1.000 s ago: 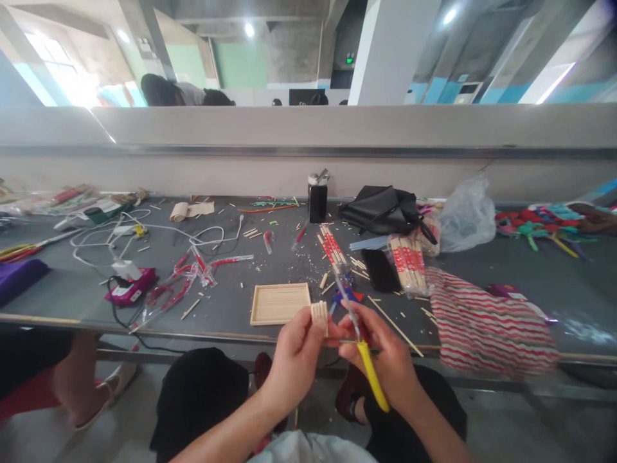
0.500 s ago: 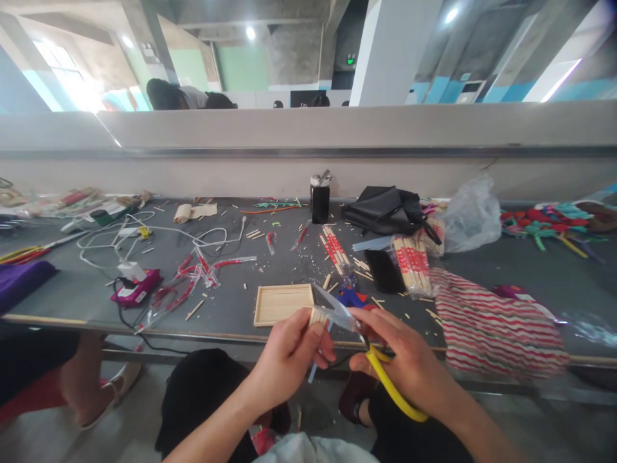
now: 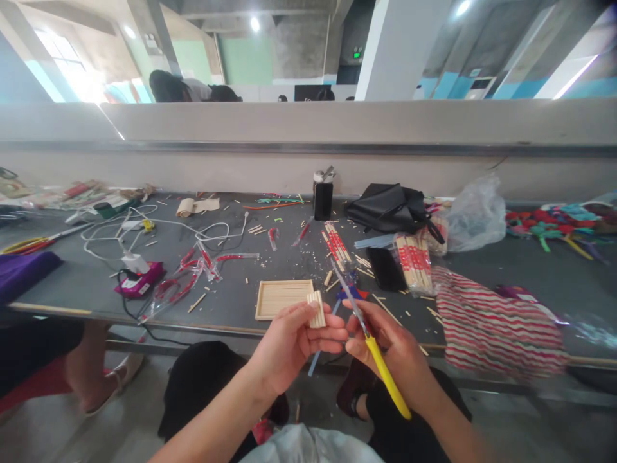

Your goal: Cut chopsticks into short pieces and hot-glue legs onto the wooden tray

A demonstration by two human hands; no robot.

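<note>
A small bundle of short wooden sticks (image 3: pixel 317 310) lies between the thumb and fingers of my left hand (image 3: pixel 294 334). My right hand (image 3: pixel 390 344) holds scissors with yellow handles (image 3: pixel 388 378), their blades closed together and pointing up and away to the left. Just beyond my left hand, a shallow tray made of wooden sticks (image 3: pixel 284 283) rests near the table's front edge. Behind the scissors blades a blue and red tool (image 3: pixel 354 292) is partly hidden. A translucent bluish stick (image 3: pixel 315 362) shows below my left fingers.
Red-wrapped stick bundles (image 3: pixel 413 262), a phone (image 3: pixel 386 269), a black bag (image 3: pixel 388 207) and striped cloth (image 3: pixel 496 321) are at the right. A dark bottle (image 3: pixel 322 198) stands behind. White cables (image 3: pixel 207 235) and a purple power block (image 3: pixel 139 281) lie left. A person's leg (image 3: pixel 87 366) shows at lower left.
The scissors have closed and swung more upright, away from the stick bundle. My left hand has turned, its fingers now spread beneath the sticks.
</note>
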